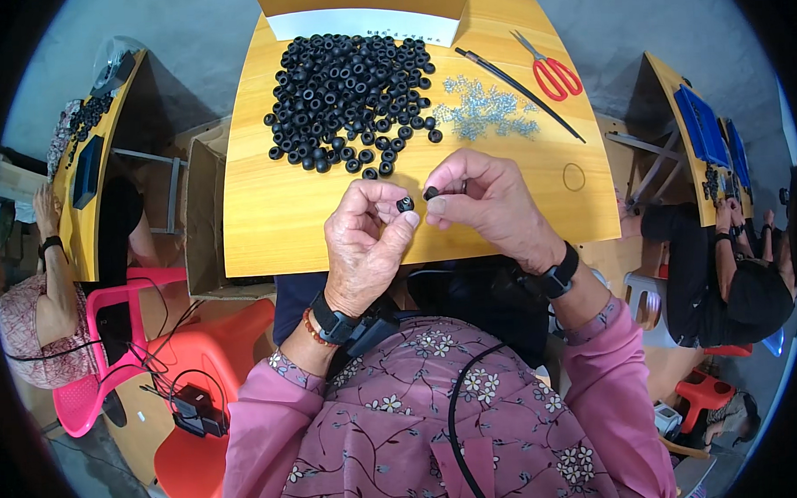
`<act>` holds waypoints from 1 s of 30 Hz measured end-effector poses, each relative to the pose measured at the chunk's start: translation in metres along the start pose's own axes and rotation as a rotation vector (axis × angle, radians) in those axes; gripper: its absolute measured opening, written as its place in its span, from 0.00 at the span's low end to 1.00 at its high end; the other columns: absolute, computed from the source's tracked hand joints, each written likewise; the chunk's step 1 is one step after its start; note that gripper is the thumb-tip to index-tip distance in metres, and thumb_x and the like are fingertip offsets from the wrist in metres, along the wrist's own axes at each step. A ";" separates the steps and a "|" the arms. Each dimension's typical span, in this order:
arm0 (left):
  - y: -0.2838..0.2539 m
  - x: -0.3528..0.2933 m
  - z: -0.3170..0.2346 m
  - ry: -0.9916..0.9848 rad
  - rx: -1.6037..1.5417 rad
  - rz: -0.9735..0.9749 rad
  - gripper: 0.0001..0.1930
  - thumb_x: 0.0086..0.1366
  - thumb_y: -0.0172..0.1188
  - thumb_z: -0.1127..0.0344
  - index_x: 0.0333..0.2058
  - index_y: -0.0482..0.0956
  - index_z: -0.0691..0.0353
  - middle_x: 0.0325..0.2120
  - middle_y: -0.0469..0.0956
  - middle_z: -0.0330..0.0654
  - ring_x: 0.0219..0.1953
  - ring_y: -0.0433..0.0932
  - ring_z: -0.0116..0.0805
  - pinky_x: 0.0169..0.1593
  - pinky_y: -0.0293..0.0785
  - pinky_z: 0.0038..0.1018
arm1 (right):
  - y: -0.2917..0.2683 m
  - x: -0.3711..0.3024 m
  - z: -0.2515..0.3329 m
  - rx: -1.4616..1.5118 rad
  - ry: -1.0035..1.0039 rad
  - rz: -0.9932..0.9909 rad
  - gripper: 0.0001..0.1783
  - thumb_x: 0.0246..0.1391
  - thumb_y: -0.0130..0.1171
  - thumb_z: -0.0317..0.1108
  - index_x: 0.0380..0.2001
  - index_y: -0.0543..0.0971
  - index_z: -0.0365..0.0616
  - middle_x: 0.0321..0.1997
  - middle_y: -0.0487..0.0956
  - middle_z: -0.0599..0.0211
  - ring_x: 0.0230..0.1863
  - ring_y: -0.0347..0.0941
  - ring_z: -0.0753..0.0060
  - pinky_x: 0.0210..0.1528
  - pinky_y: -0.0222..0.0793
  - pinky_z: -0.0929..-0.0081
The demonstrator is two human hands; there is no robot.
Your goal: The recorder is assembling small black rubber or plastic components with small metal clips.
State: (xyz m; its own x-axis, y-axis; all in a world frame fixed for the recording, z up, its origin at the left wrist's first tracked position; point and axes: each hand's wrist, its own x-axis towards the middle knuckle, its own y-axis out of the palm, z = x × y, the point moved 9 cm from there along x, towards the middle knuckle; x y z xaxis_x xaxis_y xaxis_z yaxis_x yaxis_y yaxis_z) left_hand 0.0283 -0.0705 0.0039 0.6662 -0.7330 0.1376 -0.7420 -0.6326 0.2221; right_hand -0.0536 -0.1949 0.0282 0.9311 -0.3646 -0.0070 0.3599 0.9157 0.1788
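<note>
Above the near edge of the table (275, 227), my left hand (361, 246) pinches a small black cap (405, 204) between thumb and fingers. A bit of metal seems to show in that cap's opening. Close beside it, my right hand (493, 202) grips another small black piece (431, 193) by the fingertips; its exact kind is unclear. The two pieces are apart. Just beyond my hands lies a heap of round black caps with holes (349, 93). To its right are scattered tiny silvery pieces (486, 110).
Red-handled scissors (555, 77) and a thin black rod (525, 91) lie at the far right. A white box (364, 17) stands at the back, a rubber band (573, 176) at the right. An open carton (206, 221) is left of the table. Other people work at both side tables.
</note>
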 end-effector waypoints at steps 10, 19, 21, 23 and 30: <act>0.001 0.001 -0.004 0.005 0.020 0.004 0.11 0.62 0.64 0.78 0.42 0.73 0.66 0.31 0.75 0.32 0.33 0.71 0.16 0.39 0.70 0.16 | 0.002 0.007 -0.007 0.076 0.041 -0.019 0.09 0.55 0.62 0.22 0.40 0.79 0.37 0.32 0.80 0.67 0.29 0.79 0.76 0.30 0.76 0.79; 0.002 0.001 -0.004 0.014 0.001 0.019 0.11 0.62 0.62 0.79 0.42 0.73 0.65 0.31 0.74 0.31 0.33 0.70 0.16 0.40 0.70 0.16 | 0.000 0.007 -0.002 0.018 0.064 -0.006 0.11 0.58 0.62 0.24 0.44 0.82 0.34 0.34 0.83 0.64 0.31 0.80 0.78 0.33 0.79 0.80; 0.002 0.001 -0.006 0.020 0.002 0.020 0.11 0.62 0.62 0.80 0.42 0.73 0.65 0.31 0.74 0.31 0.33 0.70 0.16 0.40 0.70 0.16 | -0.002 0.005 -0.003 0.018 0.071 -0.002 0.10 0.58 0.62 0.25 0.43 0.82 0.34 0.34 0.84 0.63 0.31 0.81 0.77 0.35 0.79 0.80; 0.002 0.001 -0.007 0.023 0.020 0.026 0.10 0.62 0.62 0.80 0.41 0.74 0.65 0.31 0.74 0.31 0.33 0.70 0.16 0.40 0.69 0.16 | -0.003 0.005 -0.004 0.015 0.068 0.008 0.10 0.59 0.62 0.25 0.43 0.82 0.35 0.35 0.84 0.63 0.31 0.81 0.77 0.35 0.79 0.81; 0.001 0.002 -0.006 0.044 0.054 0.034 0.10 0.62 0.62 0.80 0.41 0.74 0.66 0.31 0.74 0.31 0.33 0.70 0.16 0.40 0.70 0.16 | -0.004 0.007 -0.002 -0.045 -0.008 -0.006 0.09 0.58 0.63 0.24 0.42 0.83 0.35 0.34 0.84 0.65 0.30 0.79 0.80 0.34 0.76 0.83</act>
State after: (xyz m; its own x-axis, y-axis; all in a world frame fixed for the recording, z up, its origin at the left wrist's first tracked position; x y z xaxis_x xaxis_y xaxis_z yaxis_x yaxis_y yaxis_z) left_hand 0.0293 -0.0707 0.0098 0.6425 -0.7432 0.1867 -0.7663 -0.6213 0.1640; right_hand -0.0484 -0.2007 0.0258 0.9285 -0.3714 0.0000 0.3680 0.9201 0.1345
